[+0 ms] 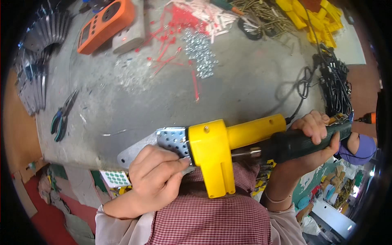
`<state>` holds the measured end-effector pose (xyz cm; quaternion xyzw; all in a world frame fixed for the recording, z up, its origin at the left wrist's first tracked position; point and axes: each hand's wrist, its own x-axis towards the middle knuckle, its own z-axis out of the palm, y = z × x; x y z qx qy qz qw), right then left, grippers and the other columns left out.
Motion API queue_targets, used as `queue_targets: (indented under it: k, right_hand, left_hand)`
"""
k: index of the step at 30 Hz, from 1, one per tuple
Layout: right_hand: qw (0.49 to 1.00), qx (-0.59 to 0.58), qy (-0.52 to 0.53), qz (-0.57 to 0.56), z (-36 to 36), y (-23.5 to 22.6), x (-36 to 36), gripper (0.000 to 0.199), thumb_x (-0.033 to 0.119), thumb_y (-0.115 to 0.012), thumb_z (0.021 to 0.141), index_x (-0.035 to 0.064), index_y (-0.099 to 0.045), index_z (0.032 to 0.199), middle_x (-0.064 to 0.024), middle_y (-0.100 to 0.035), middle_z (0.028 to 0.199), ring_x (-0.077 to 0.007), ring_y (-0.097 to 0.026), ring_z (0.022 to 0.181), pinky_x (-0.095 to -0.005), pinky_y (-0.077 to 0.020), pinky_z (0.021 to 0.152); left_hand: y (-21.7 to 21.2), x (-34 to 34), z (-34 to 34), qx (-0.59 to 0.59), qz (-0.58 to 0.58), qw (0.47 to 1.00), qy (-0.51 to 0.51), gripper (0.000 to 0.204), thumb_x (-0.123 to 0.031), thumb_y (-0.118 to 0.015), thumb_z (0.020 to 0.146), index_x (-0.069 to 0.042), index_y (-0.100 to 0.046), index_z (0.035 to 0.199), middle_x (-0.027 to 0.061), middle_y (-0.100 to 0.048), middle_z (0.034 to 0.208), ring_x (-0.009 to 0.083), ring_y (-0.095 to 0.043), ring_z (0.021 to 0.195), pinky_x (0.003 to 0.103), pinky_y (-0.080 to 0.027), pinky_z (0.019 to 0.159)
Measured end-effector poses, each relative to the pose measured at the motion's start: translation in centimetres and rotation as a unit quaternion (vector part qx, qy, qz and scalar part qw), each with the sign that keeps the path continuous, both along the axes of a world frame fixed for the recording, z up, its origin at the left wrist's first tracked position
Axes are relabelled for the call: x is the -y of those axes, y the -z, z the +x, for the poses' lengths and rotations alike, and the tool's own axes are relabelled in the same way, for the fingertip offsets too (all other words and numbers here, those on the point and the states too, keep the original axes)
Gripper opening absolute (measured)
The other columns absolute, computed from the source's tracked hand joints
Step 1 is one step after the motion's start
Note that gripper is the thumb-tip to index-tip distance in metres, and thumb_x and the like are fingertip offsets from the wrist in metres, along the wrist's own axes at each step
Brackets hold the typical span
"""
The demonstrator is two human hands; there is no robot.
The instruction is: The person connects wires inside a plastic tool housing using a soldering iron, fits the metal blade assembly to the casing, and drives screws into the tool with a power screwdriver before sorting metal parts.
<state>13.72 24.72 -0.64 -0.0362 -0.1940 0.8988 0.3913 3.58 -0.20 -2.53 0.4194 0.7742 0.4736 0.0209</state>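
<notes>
In front of my body is a yellow plastic tool housing (210, 151) with a tubular yellow handle (257, 130) pointing right. A perforated metal guard (173, 141) and a flat grey metal plate (136, 149) extend from its left side. My left hand (159, 175) is closed on the metal part beside the housing, fingers pinched at its lower edge. My right hand (314, 132) wraps round a dark green power screwdriver (290, 145), held nearly level. Its bit (243, 154) points left and meets the housing's right side, below the handle. The exact contact point is hard to make out.
Pliers (62, 116) lie at the left, near stacked metal plates (32, 85). Farther back are an orange device (106, 24), loose small nuts (200, 53), red and white pieces, screws (265, 12) and yellow housings (316, 20). Black cables (335, 81) lie at the right.
</notes>
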Motion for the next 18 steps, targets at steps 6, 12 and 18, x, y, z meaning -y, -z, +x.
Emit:
queue_targets:
  k: [6, 12, 18]
  right_hand:
    - [0.997, 0.055, 0.051, -0.018, 0.1, -0.4, 0.8, 0.034, 0.040, -0.050, 0.091, 0.0074, -0.049, 0.102, 0.0017, -0.044, 0.076, -0.0097, -0.046, 0.064, -0.0286, -0.0431, 0.070]
    - [0.901, 0.343, 0.202, 0.173, 3.2, -3.0, -6.3, 0.042, 0.031, -0.050, 0.097, 0.0004, -0.044, 0.126, -0.0141, -0.061, 0.102, -0.0238, -0.061, 0.092, -0.0346, -0.0499, 0.079]
    - [0.425, 0.615, 0.339, 0.571, 6.5, -1.8, -12.5, 0.022, 0.010, -0.071, 0.079, -0.0003, -0.069, 0.098, -0.0074, -0.066, 0.087, -0.0120, -0.061, 0.073, -0.0258, -0.0500, 0.068]
  left_hand:
    - [0.0, -0.3, 0.3, 0.011, -0.020, 0.999, -0.023, 0.012, -0.003, -0.067, 0.066, -0.001, -0.068, 0.078, 0.0096, -0.062, 0.073, 0.0239, -0.057, 0.064, 0.033, -0.045, 0.058]
    - [-1.4, 2.1, -0.5, -0.038, -0.062, 0.996, -0.043, 0.053, -0.019, -0.079, 0.065, -0.004, -0.061, 0.112, 0.0160, -0.060, 0.107, 0.0340, -0.057, 0.098, 0.043, -0.046, 0.084]
    - [0.7, 2.6, -0.3, -0.168, -0.166, 0.972, -0.005, 0.087, -0.031, -0.084, 0.046, -0.012, -0.055, 0.125, 0.0185, -0.053, 0.124, 0.0397, -0.054, 0.110, 0.049, -0.044, 0.084]
